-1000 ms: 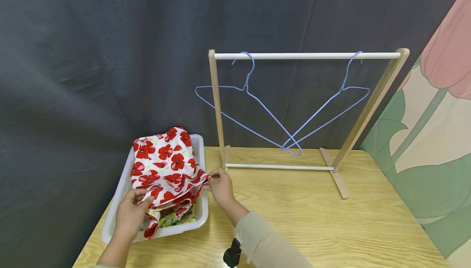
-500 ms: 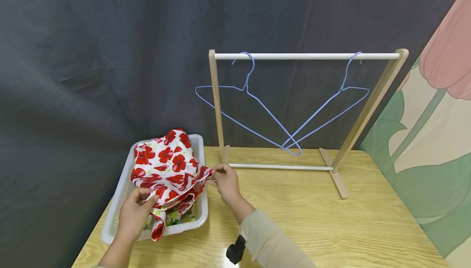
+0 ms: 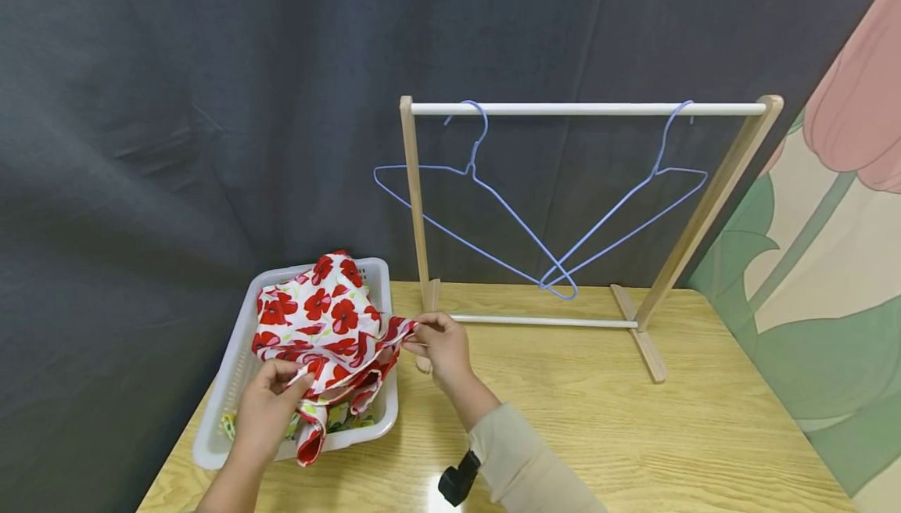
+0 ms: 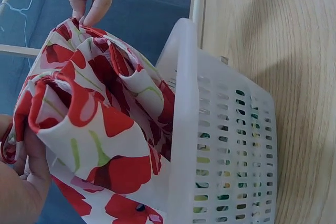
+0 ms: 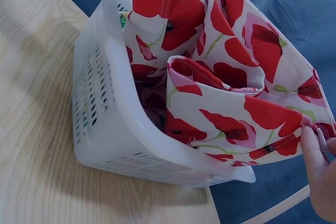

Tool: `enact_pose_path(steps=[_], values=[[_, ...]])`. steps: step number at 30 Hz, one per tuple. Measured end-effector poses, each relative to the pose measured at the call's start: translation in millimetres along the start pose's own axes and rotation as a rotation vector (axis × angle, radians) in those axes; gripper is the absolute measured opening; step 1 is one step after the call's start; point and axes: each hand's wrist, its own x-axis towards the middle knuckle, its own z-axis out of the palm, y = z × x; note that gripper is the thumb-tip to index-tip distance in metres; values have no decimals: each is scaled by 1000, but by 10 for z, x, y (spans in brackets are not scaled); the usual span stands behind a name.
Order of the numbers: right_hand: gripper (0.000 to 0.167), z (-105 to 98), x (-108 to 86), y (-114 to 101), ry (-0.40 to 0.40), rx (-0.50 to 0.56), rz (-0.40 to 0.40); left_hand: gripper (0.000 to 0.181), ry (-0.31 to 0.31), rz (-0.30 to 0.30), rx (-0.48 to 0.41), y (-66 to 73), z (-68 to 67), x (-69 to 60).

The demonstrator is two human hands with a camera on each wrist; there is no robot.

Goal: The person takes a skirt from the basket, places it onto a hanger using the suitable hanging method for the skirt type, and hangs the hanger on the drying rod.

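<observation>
Rightward, over the last half second, both hands had shifted a little, drawing the near edge of the red-flowered cloth (image 3: 317,306) along while its far end slipped slightly down the basket (image 3: 385,286). Thumb and fingers of the right hand (image 3: 445,347) were closed in a pinch on the hem, just past the basket's right rim; the left hand (image 3: 263,405) pinched the same side nearer the person. Held apart like that, the two grips seemed meant to keep the edge spread and the folds open, with a rolled part drooping over the near rim. Most of the cloth lay in the basket, on a yellow-and-green fabric (image 3: 341,417), so the basket probably bore much of its weight. On the wood-grained table (image 3: 563,411) stood a rack (image 3: 414,208), its top rail carrying two blue hangers (image 3: 473,157), apparently hooked there to stay upright, their lower ends crossing. Behind hung a dark curtain (image 3: 211,106), and at the right was a wall painted with pink flowers (image 3: 855,75).
</observation>
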Motion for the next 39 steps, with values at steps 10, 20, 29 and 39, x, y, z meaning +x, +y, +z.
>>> enact_pose_path(steps=[10, 20, 29, 39], values=[[13, -10, -35, -123, 27, 12, -16, 18, -3, 118, -112, -69, 47, -11], [10, -34, -53, -237, 28, 71, -37, 16, -9, 70, -122, 16, 103, -31], [8, -89, -65, -318, 28, 112, -48, 21, -17, 292, -194, -1446, 448, 639], [9, -149, -84, -387, 38, 121, -100, 19, -70, 234, -297, -10, 238, -72]])
